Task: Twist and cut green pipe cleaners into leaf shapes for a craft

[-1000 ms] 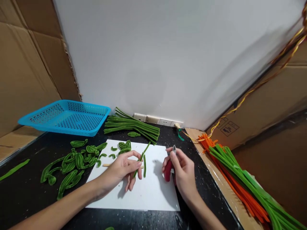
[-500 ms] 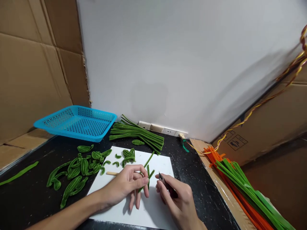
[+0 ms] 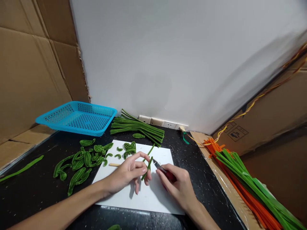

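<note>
A: Left hand, contents?
B: Left hand (image 3: 131, 171): thumb and fingers pinched on a short, dark-green, fuzzy stem (image 3: 150, 163), slanted over a white rectangular sheet (image 3: 134, 199). A second green fuzzy strip (image 3: 150, 150) runs behind the fingers; held or lying loose, I cannot tell.
A: Right hand?
B: Right hand (image 3: 178, 180): wrapped round red-handled metal pliers (image 3: 158, 166), tips just beside the stem.
A: Step in hand?
B: By my judgement, lining up tool and stem.
A: Next move calls for?
B: A firm left pinch, I judge, and tips aimed clear of the fingertips.
A: Surroundings?
B: Black speckled tabletop (image 3: 199, 166); a heap of looped, leaf-shaped green fuzzy pieces (image 3: 87, 158), left of and partly on the sheet; a bundle of long dark-green fuzzy stems (image 3: 137, 126) behind it; one blue perforated plastic tray (image 3: 74, 130), far left.
</note>
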A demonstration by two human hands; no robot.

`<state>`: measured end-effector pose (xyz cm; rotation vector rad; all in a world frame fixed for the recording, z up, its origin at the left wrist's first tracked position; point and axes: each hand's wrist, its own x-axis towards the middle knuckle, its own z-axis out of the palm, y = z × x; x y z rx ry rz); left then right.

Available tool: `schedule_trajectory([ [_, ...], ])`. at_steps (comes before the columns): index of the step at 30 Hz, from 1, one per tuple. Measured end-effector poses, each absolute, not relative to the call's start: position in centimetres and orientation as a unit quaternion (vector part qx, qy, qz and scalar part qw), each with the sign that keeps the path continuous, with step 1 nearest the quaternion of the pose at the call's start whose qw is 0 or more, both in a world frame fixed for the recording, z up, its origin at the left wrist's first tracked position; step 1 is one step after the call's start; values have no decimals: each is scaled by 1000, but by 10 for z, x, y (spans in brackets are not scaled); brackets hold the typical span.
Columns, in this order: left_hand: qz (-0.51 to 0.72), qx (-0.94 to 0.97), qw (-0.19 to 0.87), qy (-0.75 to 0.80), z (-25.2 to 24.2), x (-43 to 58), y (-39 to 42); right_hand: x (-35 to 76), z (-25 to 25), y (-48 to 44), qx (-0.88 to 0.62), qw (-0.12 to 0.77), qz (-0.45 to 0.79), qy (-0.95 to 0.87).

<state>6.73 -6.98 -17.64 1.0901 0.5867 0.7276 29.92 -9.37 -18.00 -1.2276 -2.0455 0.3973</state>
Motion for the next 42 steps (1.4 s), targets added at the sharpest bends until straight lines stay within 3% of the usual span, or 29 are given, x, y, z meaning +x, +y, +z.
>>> schedule_trajectory([
  [9, 333, 528, 721, 301, -172, 64, -66, 306, -182, -82, -578, 293, 191, -737],
  [24, 284, 563, 689, 356, -175, 68, -76, 302, -163, -93, -587, 215, 140, -768],
  [32, 321, 545, 666, 396, -172, 75, -82, 306, -177, -88, -554, 254, 160, -777],
  [36, 326, 545, 665, 393, -173, 73, -82, 306, -172, -90, -542, 263, 115, -790],
  [42, 350, 508, 709, 341, -174, 79, -90, 298, -159, -106, -360, 388, 171, -831],
])
